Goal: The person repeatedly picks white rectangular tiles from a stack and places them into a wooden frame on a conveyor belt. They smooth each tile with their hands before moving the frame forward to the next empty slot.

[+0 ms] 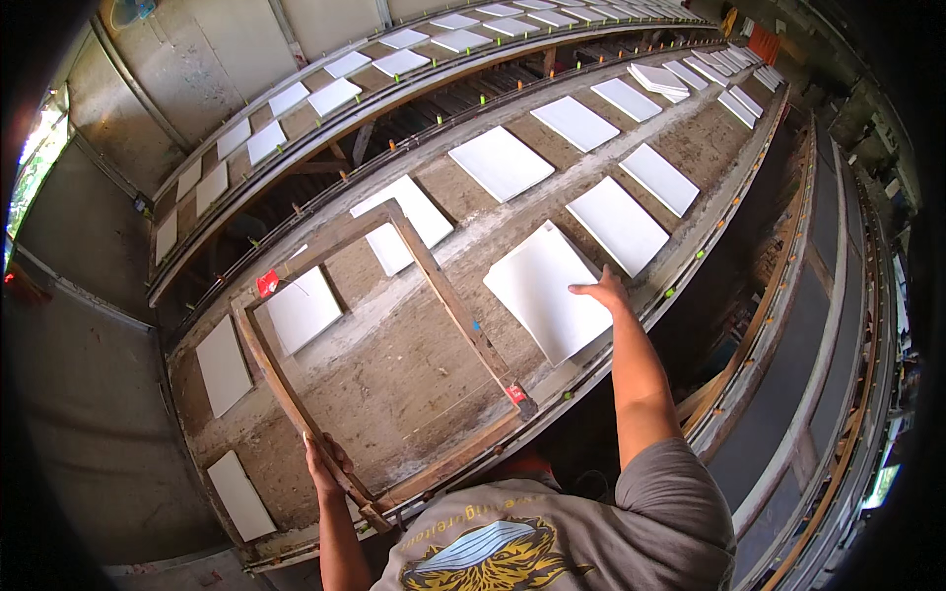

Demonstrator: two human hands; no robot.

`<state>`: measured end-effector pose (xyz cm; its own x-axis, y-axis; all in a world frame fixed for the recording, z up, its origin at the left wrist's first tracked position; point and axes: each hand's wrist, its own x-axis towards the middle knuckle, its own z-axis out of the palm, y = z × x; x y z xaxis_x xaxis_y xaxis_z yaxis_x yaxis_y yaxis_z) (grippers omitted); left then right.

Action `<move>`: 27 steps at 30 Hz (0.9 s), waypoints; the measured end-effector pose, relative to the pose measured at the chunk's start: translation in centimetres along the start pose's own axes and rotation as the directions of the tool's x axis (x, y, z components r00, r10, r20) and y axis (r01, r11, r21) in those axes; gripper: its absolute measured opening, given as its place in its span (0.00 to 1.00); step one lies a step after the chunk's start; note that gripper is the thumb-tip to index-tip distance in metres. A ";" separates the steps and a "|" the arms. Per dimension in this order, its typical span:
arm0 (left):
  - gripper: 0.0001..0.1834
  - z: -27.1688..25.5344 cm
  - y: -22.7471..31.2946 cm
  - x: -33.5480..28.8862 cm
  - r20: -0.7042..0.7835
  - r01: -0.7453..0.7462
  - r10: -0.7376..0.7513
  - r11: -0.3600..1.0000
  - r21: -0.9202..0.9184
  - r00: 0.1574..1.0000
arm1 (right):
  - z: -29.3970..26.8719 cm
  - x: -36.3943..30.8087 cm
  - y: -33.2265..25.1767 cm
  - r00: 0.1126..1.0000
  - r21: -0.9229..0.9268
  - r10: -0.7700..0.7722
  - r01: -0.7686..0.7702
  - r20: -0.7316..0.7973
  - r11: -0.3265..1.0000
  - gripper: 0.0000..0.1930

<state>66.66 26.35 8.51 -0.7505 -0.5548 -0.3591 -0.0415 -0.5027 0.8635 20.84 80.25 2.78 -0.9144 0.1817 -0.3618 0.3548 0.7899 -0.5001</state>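
Clasping a wooden frame, left hand curled, right arm outstretched, right hand on white sheets, its grip unclear

The person's grey T-shirt has short sleeves, gold lettering and a black, gold and light-blue print.

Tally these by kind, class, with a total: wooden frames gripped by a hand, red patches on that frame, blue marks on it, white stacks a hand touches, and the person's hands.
Wooden frame: 1
Red patches: 2
Blue mark: 1
White stack: 1
Hands: 2 (left hand, right hand)
Total: 7
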 end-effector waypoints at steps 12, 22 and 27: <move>0.32 8.8 -3.7 2.0 0.008 0.043 -0.044 0.998 0.051 0.999 | -6.3 1.1 -2.9 0.992 -0.089 -0.107 0.112 0.060 0.990 0.64; 0.33 15.1 -5.3 3.8 0.015 0.105 -0.108 0.986 0.128 0.994 | -15.3 18.1 5.7 0.986 0.118 0.011 0.009 -0.166 0.993 0.67; 0.34 17.4 -6.6 5.4 0.013 0.148 -0.152 0.979 0.138 0.988 | -12.9 20.9 8.3 0.975 0.011 0.202 -0.202 -0.088 0.979 0.69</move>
<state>51.43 38.18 6.99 -0.7443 -0.4633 -0.4810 -0.2432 -0.4827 0.8413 2.19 98.11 1.19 -0.8376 0.3883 -0.3843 0.5339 0.7307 -0.4254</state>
